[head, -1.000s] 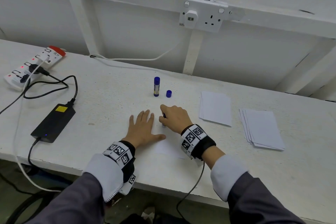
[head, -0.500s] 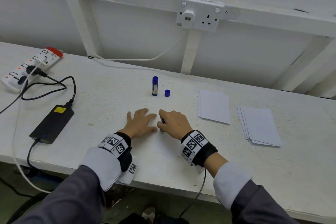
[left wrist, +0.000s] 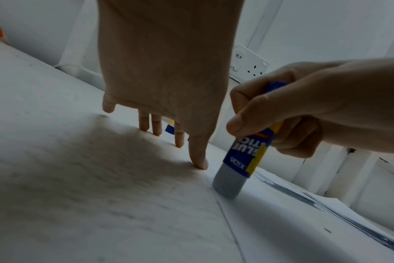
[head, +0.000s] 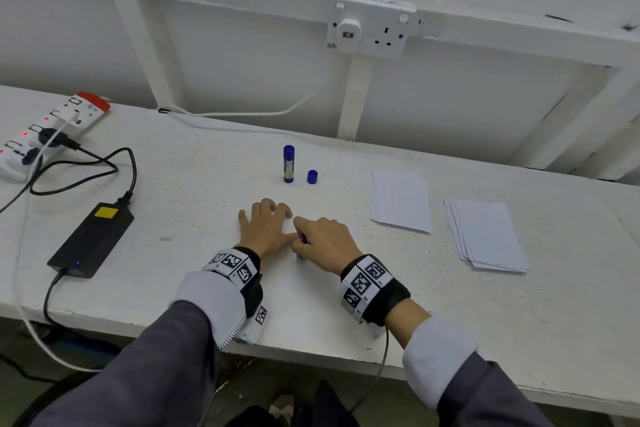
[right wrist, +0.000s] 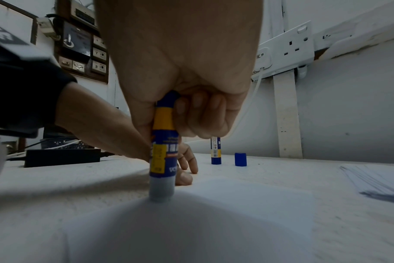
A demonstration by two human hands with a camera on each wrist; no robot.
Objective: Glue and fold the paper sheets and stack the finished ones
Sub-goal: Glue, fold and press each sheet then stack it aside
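White bench [head: 173, 191] carries everything. Black power brick [head: 91, 239] lies at left, its lead running to a power strip [head: 52, 132] at the far left edge. Two paper stacks sit at right: a fanned stack [head: 485, 236] farthest right, a squared stack [head: 400, 201] between it and the hands. One sheet [right wrist: 214, 222] lies flat near the front edge, under both hands. Left hand [head: 265, 229] spread, fingers straight, fingertips [left wrist: 200, 163] pressing down at the sheet's left edge. Right hand [head: 325, 243] wrapped round a glue stick [right wrist: 163, 147], held nearly upright, uncapped end touching the sheet just beside the left thumb. A second glue stick [head: 289, 164] stands capped behind the hands; loose blue cap [head: 312, 177] upright just right of it, not touching.
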